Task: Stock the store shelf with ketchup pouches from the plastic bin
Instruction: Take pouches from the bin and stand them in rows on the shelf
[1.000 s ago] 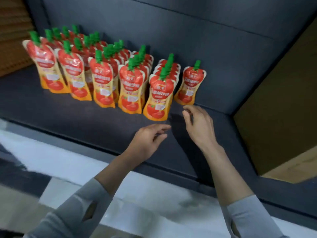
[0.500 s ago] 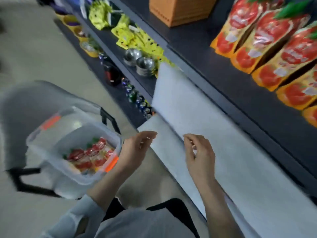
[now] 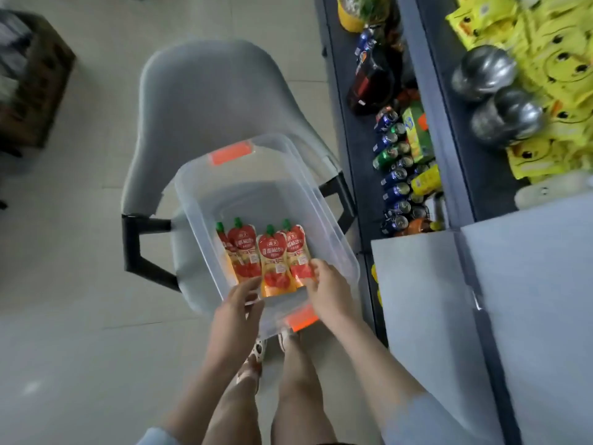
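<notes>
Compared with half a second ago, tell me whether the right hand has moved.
Yes. The right hand, then outside the clear plastic bin with orange latches, has moved leftward into it, fingers touching the red-and-orange ketchup pouches.

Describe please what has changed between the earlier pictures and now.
Both hands left the shelf and went down into the plastic bin; the left hand and right hand now reach the lower ends of the ketchup pouches. No grip is clear. Unchanged: pouches lie in the bin on the grey chair.
</notes>
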`<state>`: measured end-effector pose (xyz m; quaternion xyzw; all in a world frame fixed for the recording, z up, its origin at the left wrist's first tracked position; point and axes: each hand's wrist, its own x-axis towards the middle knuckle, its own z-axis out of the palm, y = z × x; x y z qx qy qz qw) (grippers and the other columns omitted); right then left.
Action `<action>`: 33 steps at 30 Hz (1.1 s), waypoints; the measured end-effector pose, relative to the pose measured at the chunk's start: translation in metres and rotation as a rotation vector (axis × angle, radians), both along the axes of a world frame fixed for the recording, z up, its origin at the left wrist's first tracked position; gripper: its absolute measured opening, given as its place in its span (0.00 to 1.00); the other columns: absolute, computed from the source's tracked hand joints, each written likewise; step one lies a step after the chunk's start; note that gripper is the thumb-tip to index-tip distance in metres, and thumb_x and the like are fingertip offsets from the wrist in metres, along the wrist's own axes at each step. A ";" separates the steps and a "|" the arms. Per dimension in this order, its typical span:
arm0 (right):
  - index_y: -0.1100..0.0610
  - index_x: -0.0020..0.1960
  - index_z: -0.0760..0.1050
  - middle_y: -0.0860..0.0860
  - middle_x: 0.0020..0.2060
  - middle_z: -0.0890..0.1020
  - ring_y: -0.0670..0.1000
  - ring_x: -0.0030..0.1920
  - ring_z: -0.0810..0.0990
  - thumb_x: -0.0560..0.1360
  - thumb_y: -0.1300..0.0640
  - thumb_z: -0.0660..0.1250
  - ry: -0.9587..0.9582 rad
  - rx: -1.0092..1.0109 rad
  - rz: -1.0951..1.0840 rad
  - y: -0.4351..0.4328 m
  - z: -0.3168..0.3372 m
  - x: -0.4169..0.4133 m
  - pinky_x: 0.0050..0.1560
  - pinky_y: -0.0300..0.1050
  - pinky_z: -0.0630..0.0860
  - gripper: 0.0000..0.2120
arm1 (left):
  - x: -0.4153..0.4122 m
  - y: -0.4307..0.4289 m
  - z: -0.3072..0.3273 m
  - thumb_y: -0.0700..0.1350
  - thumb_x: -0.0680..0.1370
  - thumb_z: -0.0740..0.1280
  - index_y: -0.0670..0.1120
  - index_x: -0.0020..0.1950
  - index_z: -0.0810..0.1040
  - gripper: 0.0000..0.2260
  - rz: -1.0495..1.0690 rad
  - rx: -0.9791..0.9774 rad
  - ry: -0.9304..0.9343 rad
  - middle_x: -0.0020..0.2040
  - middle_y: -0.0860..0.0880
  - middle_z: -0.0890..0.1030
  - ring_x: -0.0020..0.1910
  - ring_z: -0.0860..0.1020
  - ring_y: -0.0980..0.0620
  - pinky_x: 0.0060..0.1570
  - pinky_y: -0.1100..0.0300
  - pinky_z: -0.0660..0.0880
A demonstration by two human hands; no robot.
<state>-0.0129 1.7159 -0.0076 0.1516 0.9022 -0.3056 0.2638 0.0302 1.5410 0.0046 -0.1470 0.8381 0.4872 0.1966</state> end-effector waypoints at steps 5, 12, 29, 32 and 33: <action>0.63 0.68 0.68 0.61 0.64 0.78 0.62 0.64 0.76 0.82 0.62 0.58 -0.278 0.129 0.013 -0.011 -0.105 -0.073 0.61 0.51 0.73 0.16 | -0.027 0.025 -0.072 0.39 0.78 0.65 0.52 0.70 0.71 0.21 0.009 -0.010 -0.081 0.64 0.52 0.75 0.60 0.76 0.52 0.58 0.59 0.74; 0.58 0.65 0.70 0.59 0.62 0.78 0.61 0.61 0.79 0.81 0.54 0.61 -0.259 0.305 -0.131 -0.029 -0.176 -0.084 0.57 0.53 0.77 0.14 | -0.055 0.050 -0.148 0.42 0.80 0.63 0.47 0.76 0.61 0.25 0.054 -0.094 -0.250 0.74 0.46 0.66 0.72 0.65 0.47 0.70 0.52 0.65; 0.53 0.70 0.65 0.53 0.61 0.79 0.54 0.59 0.80 0.80 0.50 0.66 -0.202 0.144 -0.033 -0.004 -0.111 -0.091 0.55 0.46 0.77 0.21 | -0.080 0.091 -0.219 0.47 0.74 0.72 0.46 0.77 0.37 0.48 -0.039 -0.591 -0.251 0.76 0.41 0.58 0.61 0.75 0.40 0.55 0.47 0.78; 0.53 0.67 0.67 0.52 0.59 0.80 0.54 0.58 0.80 0.79 0.52 0.67 -0.175 0.085 -0.059 0.003 -0.112 -0.092 0.55 0.47 0.77 0.19 | -0.089 0.089 -0.215 0.47 0.76 0.68 0.48 0.77 0.35 0.45 0.012 -0.479 -0.293 0.65 0.39 0.74 0.57 0.78 0.40 0.51 0.48 0.78; 0.53 0.66 0.68 0.51 0.58 0.80 0.53 0.57 0.80 0.79 0.52 0.67 -0.166 0.054 -0.068 0.004 -0.112 -0.092 0.54 0.46 0.77 0.18 | -0.091 0.086 -0.211 0.47 0.76 0.68 0.47 0.78 0.40 0.42 0.047 -0.422 -0.315 0.58 0.41 0.78 0.52 0.79 0.40 0.47 0.49 0.78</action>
